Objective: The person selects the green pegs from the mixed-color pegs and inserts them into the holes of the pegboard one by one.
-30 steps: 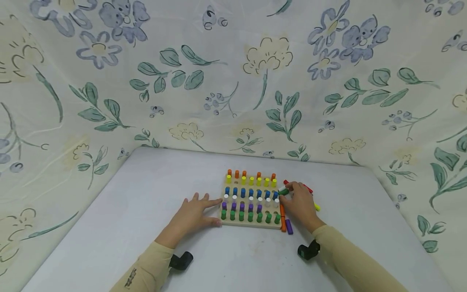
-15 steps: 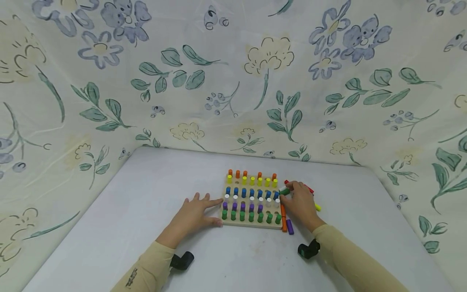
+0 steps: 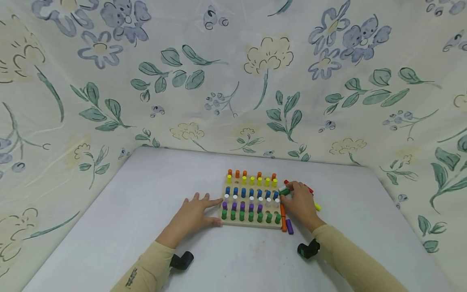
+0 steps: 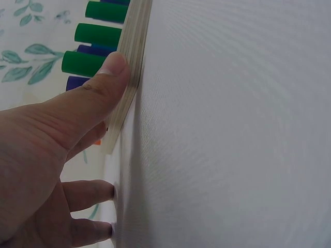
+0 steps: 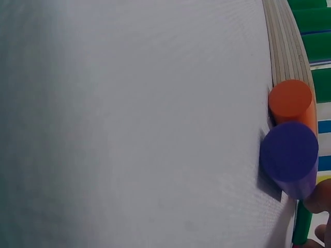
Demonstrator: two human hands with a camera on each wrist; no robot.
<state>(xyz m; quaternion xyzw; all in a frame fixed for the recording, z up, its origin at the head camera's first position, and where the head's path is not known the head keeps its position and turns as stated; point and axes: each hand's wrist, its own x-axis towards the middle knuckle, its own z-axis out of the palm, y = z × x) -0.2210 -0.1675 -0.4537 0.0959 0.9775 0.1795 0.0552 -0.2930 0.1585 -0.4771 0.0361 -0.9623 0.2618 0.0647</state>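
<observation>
In the head view, a wooden pegboard (image 3: 251, 225) holds rows of orange, yellow, blue, white, purple and green pegs, with some bare holes among them. My left hand (image 3: 195, 215) lies at its left side, fingers spread. The left wrist view shows the left thumb (image 4: 111, 70) straight against the board's edge beside the green pegs (image 4: 83, 63). At the right side, my right hand (image 3: 300, 202) rests with its thumb by the board's edge and fingers loosely bent around a loose green peg (image 3: 284, 192). Most of its fingers are hidden in the right wrist view.
Along the board's right edge lie orange pegs (image 3: 283, 213) and a purple peg (image 3: 290, 226). Red pegs (image 3: 309, 188) and a yellow peg (image 3: 317, 207) show around the right hand. A white table (image 3: 237, 259) lies under everything, with a flowered cloth (image 3: 233, 81) behind.
</observation>
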